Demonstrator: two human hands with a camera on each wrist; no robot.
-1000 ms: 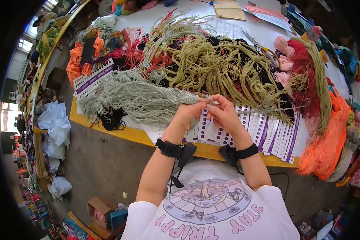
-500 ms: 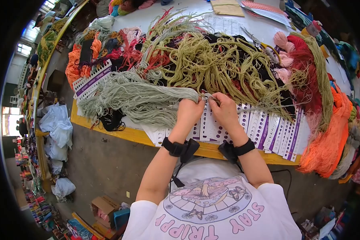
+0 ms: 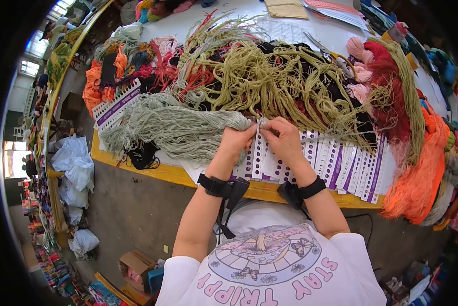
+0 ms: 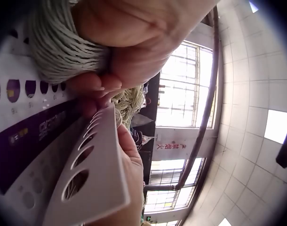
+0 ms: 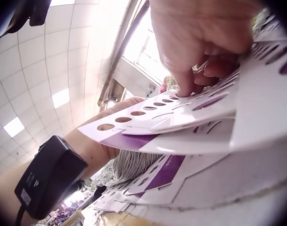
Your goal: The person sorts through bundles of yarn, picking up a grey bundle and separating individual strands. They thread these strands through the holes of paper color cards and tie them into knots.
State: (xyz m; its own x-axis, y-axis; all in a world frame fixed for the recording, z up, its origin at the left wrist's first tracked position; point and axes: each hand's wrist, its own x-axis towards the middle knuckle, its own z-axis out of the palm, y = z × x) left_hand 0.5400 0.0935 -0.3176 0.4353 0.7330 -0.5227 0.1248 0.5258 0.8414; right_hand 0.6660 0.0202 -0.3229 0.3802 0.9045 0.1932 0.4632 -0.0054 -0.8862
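The left hand (image 3: 237, 141) grips the looped end of a pale grey-green skein (image 3: 173, 122); strands wrap past its palm in the left wrist view. Its fingertips meet the far end of a white card (image 4: 103, 165) with a row of punched holes. Across from it, the right hand (image 3: 284, 140) has its fingers curled at the top of that card (image 3: 258, 153). In the right wrist view, the right hand (image 5: 204, 42) presses its fingers against the holed edge of a card (image 5: 134, 120). Fine strands between the fingertips are too small to tell.
Olive thread (image 3: 259, 76) lies tangled over black material behind the hands. More punched cards (image 3: 341, 163) overlap along the yellow table edge (image 3: 163, 171). Scissors (image 3: 336, 56) lie at the back right, near red yarn (image 3: 387, 76) and orange yarn (image 3: 415, 178).
Both hands began close together at the skein's end; the right hand has drawn slightly right and curled. A punched card now stands raised between them.
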